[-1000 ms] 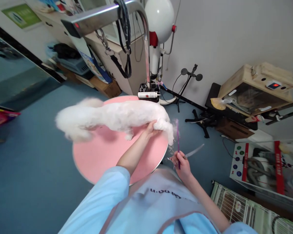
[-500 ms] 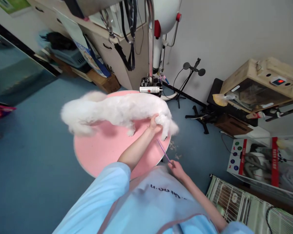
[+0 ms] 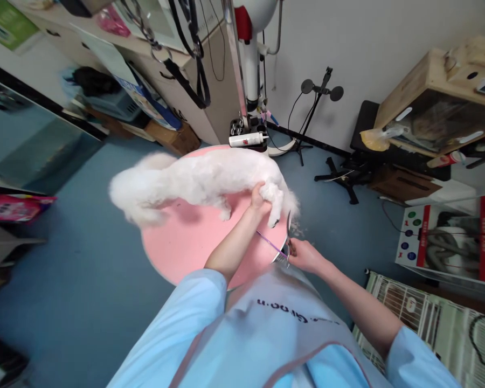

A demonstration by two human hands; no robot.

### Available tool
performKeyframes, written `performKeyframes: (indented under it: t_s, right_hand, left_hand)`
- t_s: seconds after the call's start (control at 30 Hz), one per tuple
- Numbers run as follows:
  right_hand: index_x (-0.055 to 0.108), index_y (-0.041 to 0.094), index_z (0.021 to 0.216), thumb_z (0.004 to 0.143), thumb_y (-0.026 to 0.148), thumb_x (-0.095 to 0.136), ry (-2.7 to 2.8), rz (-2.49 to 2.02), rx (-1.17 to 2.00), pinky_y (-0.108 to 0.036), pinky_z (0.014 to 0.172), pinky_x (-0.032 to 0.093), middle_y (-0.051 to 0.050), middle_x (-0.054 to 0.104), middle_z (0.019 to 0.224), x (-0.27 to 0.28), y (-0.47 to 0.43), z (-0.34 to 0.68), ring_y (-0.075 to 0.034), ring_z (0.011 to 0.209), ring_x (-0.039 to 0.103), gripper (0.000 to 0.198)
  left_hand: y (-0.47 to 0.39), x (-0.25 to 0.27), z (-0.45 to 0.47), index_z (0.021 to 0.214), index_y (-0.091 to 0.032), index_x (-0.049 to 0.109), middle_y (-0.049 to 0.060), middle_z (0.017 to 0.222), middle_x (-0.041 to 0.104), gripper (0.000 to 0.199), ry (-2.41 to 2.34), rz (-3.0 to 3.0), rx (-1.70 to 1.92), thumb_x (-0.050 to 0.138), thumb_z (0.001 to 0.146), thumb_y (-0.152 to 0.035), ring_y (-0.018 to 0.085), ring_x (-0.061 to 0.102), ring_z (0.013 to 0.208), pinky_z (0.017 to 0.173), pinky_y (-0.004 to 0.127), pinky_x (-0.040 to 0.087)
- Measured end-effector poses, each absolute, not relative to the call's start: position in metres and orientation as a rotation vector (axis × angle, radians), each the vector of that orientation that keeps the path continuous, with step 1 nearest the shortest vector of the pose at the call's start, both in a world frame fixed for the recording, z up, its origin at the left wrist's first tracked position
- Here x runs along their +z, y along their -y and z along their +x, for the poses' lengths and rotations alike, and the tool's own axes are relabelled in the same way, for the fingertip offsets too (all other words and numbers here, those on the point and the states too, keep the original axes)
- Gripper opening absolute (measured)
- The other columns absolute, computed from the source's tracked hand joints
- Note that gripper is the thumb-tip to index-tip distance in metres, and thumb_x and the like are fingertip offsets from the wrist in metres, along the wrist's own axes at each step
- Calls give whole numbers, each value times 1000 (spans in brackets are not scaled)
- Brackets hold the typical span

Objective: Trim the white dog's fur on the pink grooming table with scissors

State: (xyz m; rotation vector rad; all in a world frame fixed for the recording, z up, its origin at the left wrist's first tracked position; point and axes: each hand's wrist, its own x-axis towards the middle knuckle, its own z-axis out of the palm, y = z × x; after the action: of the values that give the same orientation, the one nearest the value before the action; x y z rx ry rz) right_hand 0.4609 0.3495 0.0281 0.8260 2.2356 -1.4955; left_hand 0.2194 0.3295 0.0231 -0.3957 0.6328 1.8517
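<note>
A white, fluffy dog point(image 3: 198, 175) stands on a round pink table point(image 3: 173, 245), its head to the left and its rump to the right. My left hand point(image 3: 260, 199) is closed around the upper part of a hind leg point(image 3: 275, 207). In my right hand point(image 3: 306, 255) is a pair of scissors point(image 3: 289, 225), blades pointing up beside the dog's tail end. A comb with a thin purple handle point(image 3: 270, 242) lies at the table's near right edge, its teeth close to my right fingers.
A white bottle point(image 3: 246, 140) sits in a tool holder behind the dog. Black straps point(image 3: 194, 64) hang from above at upper left. A black stand point(image 3: 317, 108) and a wooden cabinet point(image 3: 432, 102) are at right. Wire cages point(image 3: 404, 302) stand at lower right.
My right hand has gone from the purple comb to scissors and moved slightly up. The comb now lies at the table edge. My left hand still grips the leg; the camera view has shifted.
</note>
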Motion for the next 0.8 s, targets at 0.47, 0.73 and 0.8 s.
performKeyframes:
  t_s: [0.47,0.73,0.8]
  right_hand:
    - [59,14,113,86,7,49,-2385,575,-521,-32,73,44,-19,73,107,58,-361,451,-30,95,71,30]
    - [61,16,100,81,7,52,-2425,666,-741,-27,64,37,-11,73,91,47,-365,460,-22,80,67,23]
    - [61,17,91,78,9,57,-2379,710,-1032,-26,62,38,-6,71,81,41,-364,468,-19,73,64,16]
  left_hand:
    - [-327,22,219,68,-18,57,4,57,59,34,-572,-393,1838,41,92,-37,17,56,53,67,34,53]
    - [-326,22,220,73,-17,60,2,58,58,35,-572,-361,1826,42,95,-37,16,55,53,66,31,51]
    - [-327,20,221,71,-18,60,2,57,57,36,-590,-295,1826,43,96,-37,15,53,52,64,29,48]
